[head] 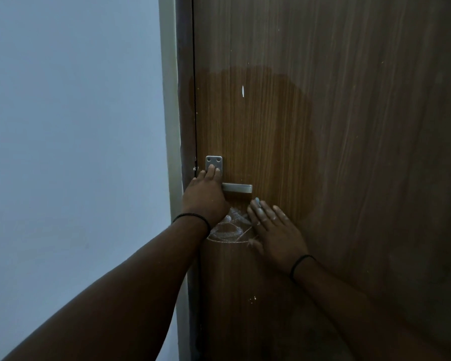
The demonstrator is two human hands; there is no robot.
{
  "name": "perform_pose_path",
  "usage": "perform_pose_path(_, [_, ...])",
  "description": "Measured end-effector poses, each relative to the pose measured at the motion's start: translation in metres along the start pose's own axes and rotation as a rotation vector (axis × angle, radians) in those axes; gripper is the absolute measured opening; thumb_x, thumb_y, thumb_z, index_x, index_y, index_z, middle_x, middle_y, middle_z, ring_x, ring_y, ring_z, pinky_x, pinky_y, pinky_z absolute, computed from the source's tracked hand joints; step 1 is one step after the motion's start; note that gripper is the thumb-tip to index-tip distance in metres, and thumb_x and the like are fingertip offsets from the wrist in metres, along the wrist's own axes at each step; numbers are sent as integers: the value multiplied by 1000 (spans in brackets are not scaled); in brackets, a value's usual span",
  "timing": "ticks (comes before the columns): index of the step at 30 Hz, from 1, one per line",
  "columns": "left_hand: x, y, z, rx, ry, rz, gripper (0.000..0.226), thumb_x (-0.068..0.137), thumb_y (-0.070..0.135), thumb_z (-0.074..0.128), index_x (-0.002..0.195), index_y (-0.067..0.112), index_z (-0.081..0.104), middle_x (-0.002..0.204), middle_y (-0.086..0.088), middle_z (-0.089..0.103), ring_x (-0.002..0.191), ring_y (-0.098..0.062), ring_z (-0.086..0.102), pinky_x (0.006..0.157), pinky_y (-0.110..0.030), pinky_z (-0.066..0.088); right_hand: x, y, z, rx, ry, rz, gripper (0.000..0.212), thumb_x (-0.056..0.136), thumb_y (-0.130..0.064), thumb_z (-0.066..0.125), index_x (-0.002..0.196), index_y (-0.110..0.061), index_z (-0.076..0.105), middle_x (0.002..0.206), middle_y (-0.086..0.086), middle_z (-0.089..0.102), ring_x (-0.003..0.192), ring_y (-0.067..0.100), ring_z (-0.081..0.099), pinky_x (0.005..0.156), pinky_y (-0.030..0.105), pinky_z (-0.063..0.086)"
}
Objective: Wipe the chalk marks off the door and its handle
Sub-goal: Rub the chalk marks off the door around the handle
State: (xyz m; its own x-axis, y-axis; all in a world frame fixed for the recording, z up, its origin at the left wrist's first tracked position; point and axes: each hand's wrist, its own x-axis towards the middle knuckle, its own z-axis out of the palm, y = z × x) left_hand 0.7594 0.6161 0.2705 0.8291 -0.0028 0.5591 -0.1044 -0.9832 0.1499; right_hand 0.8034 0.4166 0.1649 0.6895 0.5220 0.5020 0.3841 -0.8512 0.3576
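A brown wooden door [323, 126] fills the right of the view. Its silver lever handle [238, 188] sticks out to the right from a metal plate [214, 161]. My left hand [205, 196] lies over the base of the handle, fingers reaching up onto the plate. White chalk marks [231, 229] are scribbled on the door just below the handle, between my hands. My right hand [274, 230] rests flat on the door, fingers spread, right of the marks; chalk dust whitens its fingertips. I see no cloth in either hand.
A pale wall [71, 152] and the door frame [171, 126] stand to the left. A lighter oval patch [258, 121] shows on the door above the handle, with a small white chip [243, 91] in it.
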Motion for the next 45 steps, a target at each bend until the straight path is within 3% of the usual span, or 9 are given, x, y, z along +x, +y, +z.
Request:
perform_pose_path(7, [-1,2,1,-6,14,-1,74,91,30,59,153,12,23,162,-9,23,148,-28,24,119,-43,25,5,25,-15,86,150,146,73,100,-52,30,156,-15,1,163,4,-5,152,19,-6,124,40,3])
perform_pose_path(13, [-2,2,0,-6,28,3,74,89,30,63,152,12,26,161,-9,25,146,-28,27,118,-42,26,-3,9,-6,49,112,28,61,104,-39,30,156,-14,10,164,5,3,151,22,0,124,39,4])
perform_pose_path(18, [-2,1,1,-12,15,1,74,92,29,60,154,13,22,163,-8,20,149,-28,22,121,-44,23,-14,56,-22,15,255,-41,49,77,-5,77,124,-7,65,138,16,57,121,37,58,97,48,49])
perform_pose_path(21, [-2,0,1,-15,20,6,72,94,29,57,154,13,21,163,-9,19,149,-28,22,121,-44,22,-1,68,-35,62,267,-49,38,75,-4,80,111,-10,69,125,19,63,107,35,63,81,47,57])
perform_pose_path(27, [-2,0,4,-24,35,4,72,95,30,55,155,13,19,164,-8,17,149,-27,21,121,-43,21,26,59,-57,448,409,174,27,94,-10,59,121,-9,61,119,12,57,102,23,57,86,34,50])
perform_pose_path(32, [-3,-4,2,-39,31,28,72,94,30,57,154,14,21,163,-8,18,148,-27,25,119,-43,27,50,32,-89,710,476,353,15,91,-6,62,104,-12,67,114,4,55,96,9,51,75,8,34])
perform_pose_path(38, [-10,-14,-6,-143,-19,44,74,94,30,59,155,19,19,164,-2,17,144,-26,33,111,-43,39,60,4,-120,841,441,330,23,96,4,46,103,-11,62,102,6,64,91,15,61,72,20,50])
perform_pose_path(42, [-29,-24,-7,-242,60,-40,64,92,32,58,147,21,27,146,-10,49,118,-34,59,93,-52,54,54,9,-117,807,348,448,31,94,8,44,98,-8,70,117,10,61,104,19,58,82,23,44])
perform_pose_path(45, [-40,-30,-7,-224,80,-85,64,89,37,62,141,20,30,141,-8,54,110,-34,64,88,-52,56,43,16,-115,853,329,482,20,97,-7,51,94,-8,71,112,7,63,96,13,56,81,23,41])
